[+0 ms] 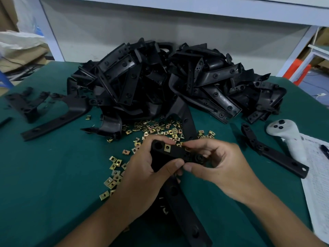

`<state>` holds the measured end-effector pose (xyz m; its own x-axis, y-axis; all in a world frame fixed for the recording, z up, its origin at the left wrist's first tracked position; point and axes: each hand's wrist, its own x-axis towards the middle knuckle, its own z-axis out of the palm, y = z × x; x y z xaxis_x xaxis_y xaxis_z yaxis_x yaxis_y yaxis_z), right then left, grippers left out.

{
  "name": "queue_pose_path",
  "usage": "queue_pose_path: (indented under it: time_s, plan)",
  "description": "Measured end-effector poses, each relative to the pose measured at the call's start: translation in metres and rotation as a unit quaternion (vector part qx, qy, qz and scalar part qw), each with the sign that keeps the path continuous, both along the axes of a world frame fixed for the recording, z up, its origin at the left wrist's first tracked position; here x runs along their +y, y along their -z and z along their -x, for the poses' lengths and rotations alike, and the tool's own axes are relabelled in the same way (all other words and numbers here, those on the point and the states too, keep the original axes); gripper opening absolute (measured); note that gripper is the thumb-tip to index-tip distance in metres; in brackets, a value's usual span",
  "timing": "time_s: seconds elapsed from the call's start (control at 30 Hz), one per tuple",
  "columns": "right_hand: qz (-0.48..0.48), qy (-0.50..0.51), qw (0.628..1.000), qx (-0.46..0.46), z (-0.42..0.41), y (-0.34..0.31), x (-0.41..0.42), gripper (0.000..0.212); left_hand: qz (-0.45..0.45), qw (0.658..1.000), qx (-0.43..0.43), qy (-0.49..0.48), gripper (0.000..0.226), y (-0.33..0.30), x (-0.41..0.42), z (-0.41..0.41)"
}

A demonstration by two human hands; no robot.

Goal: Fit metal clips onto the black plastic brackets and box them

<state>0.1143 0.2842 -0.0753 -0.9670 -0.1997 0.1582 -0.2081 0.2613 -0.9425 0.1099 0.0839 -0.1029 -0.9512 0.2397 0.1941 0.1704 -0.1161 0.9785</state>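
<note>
Both hands hold one black plastic bracket (175, 154) above the green table. My left hand (146, 172) grips its left end, thumb on the near edge. My right hand (219, 163) pinches the right end, its fingertips at a brass-coloured clip (187, 148) on the far edge. One metal clip (167, 147) sits fitted on the bracket's top face. The bracket's long arm (185, 214) runs down toward me. Several loose clips (156, 129) lie scattered behind and left of my hands.
A big heap of black brackets (160, 81) fills the back of the green table (53, 166). Single brackets lie at the left (53, 120) and right (274, 152). A white handheld controller (288, 138) and a printed sheet (318, 184) lie at the right edge.
</note>
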Motion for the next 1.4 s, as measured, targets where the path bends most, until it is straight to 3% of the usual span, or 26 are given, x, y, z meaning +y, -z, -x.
queue_pose_path:
  time_s: [0.23, 0.43, 0.77, 0.9, 1.03, 1.2, 1.4]
  plan:
    - [0.049, -0.023, 0.998, 0.02, -0.003, -0.005, -0.002, 0.041, 0.018, 0.999, 0.029, 0.034, 0.025, -0.006, -0.003, 0.001]
    - [0.006, -0.009, 1.0, 0.019, -0.003, -0.007, 0.0, 0.036, 0.035, 0.998, 0.053, 0.015, 0.025, -0.002, -0.002, -0.001]
    - [0.008, -0.018, 1.0, -0.005, -0.003, -0.009, 0.004, 0.028, 0.002, 0.998, 0.032, 0.057, 0.03, 0.002, -0.003, 0.0]
    - [0.043, -0.037, 0.998, -0.039, -0.001, -0.01, 0.008, 0.025, -0.015, 0.998, 0.037, 0.049, 0.021, -0.002, -0.002, -0.002]
    - [0.01, -0.016, 0.999, -0.026, -0.001, -0.017, 0.009, 0.024, -0.006, 0.998, 0.057, 0.018, 0.019, -0.007, 0.0, -0.005]
    - [-0.085, 0.018, 0.994, 0.059, -0.025, -0.037, 0.019, 0.027, 0.022, 0.997, 0.067, 0.006, 0.021, -0.011, 0.007, -0.016]
    - [-0.16, 0.126, 0.97, 0.129, -0.105, -0.059, 0.064, 0.02, 0.067, 0.98, 0.152, 0.111, 0.02, -0.031, 0.057, -0.042]
